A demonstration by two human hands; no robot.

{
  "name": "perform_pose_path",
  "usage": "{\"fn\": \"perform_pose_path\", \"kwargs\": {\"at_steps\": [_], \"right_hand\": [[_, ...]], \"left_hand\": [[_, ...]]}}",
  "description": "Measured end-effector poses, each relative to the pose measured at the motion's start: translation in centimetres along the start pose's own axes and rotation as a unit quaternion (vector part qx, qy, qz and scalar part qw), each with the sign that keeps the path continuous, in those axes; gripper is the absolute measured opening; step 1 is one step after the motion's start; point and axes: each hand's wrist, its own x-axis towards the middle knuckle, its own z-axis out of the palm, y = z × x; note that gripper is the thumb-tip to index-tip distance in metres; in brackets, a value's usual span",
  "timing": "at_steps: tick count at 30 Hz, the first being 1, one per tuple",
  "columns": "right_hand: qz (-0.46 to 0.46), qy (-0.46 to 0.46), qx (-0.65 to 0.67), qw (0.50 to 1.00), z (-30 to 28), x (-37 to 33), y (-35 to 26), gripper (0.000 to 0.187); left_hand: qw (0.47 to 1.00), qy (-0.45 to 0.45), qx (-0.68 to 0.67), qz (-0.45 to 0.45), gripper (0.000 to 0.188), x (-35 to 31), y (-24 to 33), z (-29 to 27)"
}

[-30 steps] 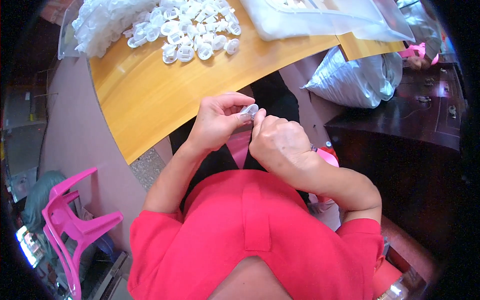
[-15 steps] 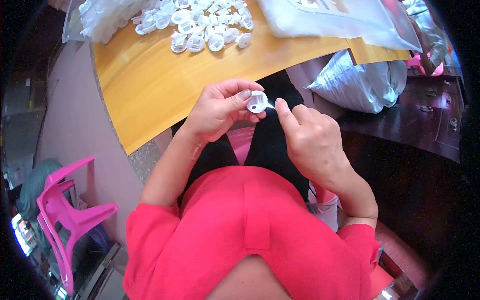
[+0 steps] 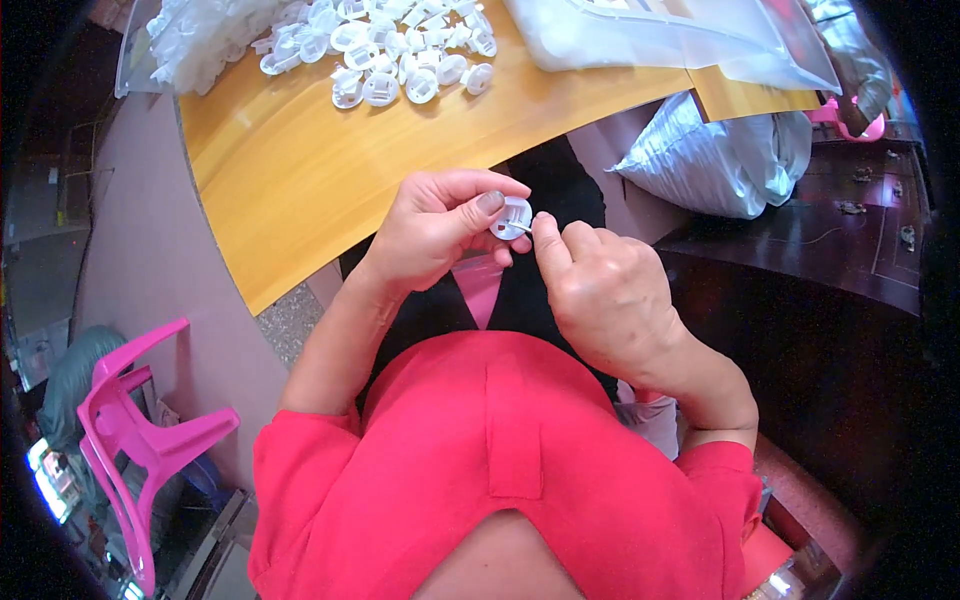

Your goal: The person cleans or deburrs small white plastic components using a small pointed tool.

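Note:
Above my lap, my left hand (image 3: 440, 225) pinches a small round white plastic part (image 3: 516, 212) by its edge, thumb on top. Slots and a small hole show in its face. My right hand (image 3: 600, 285) is closed, its index finger stretched toward the part. From that fingertip a thin, pale, pointed tool (image 3: 519, 227) reaches onto the part's face. Most of the tool is hidden in my fist, so its exact kind does not show.
Many similar white plastic parts (image 3: 380, 88) lie piled on the wooden table (image 3: 330, 170). A clear plastic bin (image 3: 640, 45) stands at the far right, beside a bag of white pieces (image 3: 205, 50) at far left. A silvery sack (image 3: 700, 165) sits right; a pink chair (image 3: 150, 440) left.
My right hand has moved left and slightly down, and the tool's tip now lies over the round part instead of beside it. The left hand keeps its pinch.

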Motion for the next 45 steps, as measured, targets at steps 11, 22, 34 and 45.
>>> {"fn": "perform_pose_path", "kwargs": {"at_steps": [11,22,34,45], "right_hand": [[-0.005,-0.074,0.044,0.996,-0.2,0.9,0.3,0.018],[-0.093,-0.186,0.133,0.969,-0.3,2.0,3.3,0.014],[-0.005,-0.014,0.118,0.993,-0.3,1.3,1.6,0.015],[0.024,-0.025,0.118,0.992,-0.6,2.5,0.1,0.010]], "left_hand": [[0.997,-0.004,0.069,0.037,0.018,0.2,-0.1,0.3],[0.997,-0.027,0.068,0.002,0.016,0.1,-0.6,0.2],[0.998,-0.013,-0.035,0.049,0.029,0.4,-0.1,-1.5],[0.998,0.007,0.006,0.069,0.029,0.1,0.3,-1.4]]}}
